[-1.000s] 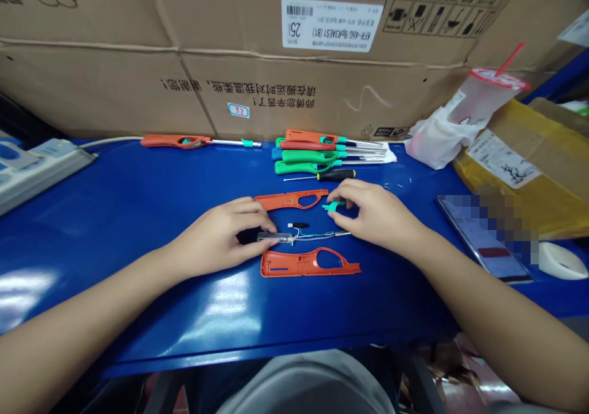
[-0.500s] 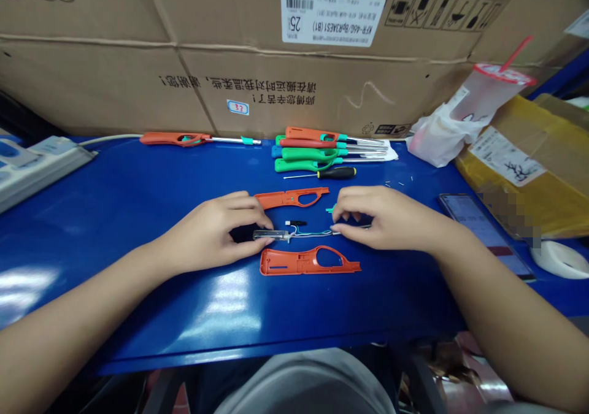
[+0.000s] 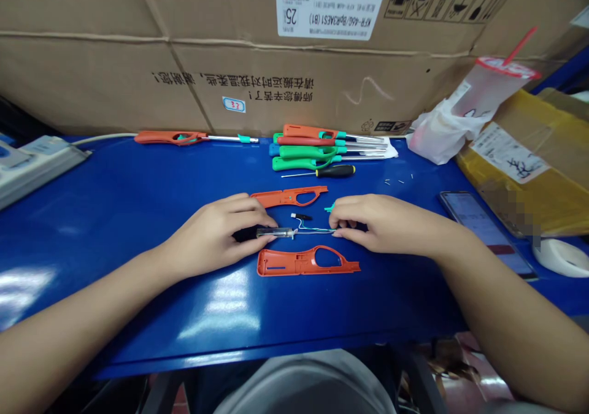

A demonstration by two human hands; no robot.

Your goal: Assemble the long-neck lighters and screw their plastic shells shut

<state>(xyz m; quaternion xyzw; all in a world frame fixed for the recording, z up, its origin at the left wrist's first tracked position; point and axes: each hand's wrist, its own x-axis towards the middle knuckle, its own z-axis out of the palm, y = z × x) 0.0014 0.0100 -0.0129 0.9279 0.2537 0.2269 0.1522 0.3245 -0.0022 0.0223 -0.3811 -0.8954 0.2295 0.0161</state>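
My left hand [image 3: 234,227] pinches the clear fuel tank [image 3: 277,232] of a taken-apart stick lighter between thumb and fingers. Thin wires [image 3: 315,230] run from the tank to my right hand [image 3: 363,222], which is closed on the lighter's metal tube, mostly hidden by the fingers. A small black igniter piece [image 3: 302,216] with a white end lies by the wires. One orange lighter shell half [image 3: 294,197] rests behind the hands, the other orange shell half [image 3: 301,262] in front. A teal trigger [image 3: 329,208] shows beside my right fingers.
A black-and-yellow screwdriver [image 3: 335,171] lies before a pile of stick lighters [image 3: 313,152]. Another orange lighter [image 3: 170,137] is at the back left, near a power strip [image 3: 37,168]. Small screws [image 3: 401,181], a phone [image 3: 488,233], tape roll [image 3: 559,258] and bagged cup [image 3: 478,101] are right.
My left hand and the fuel tank have shifted slightly right, and my right fingers have closed further over the tube. The black igniter piece has moved a little. The view has tilted slightly.
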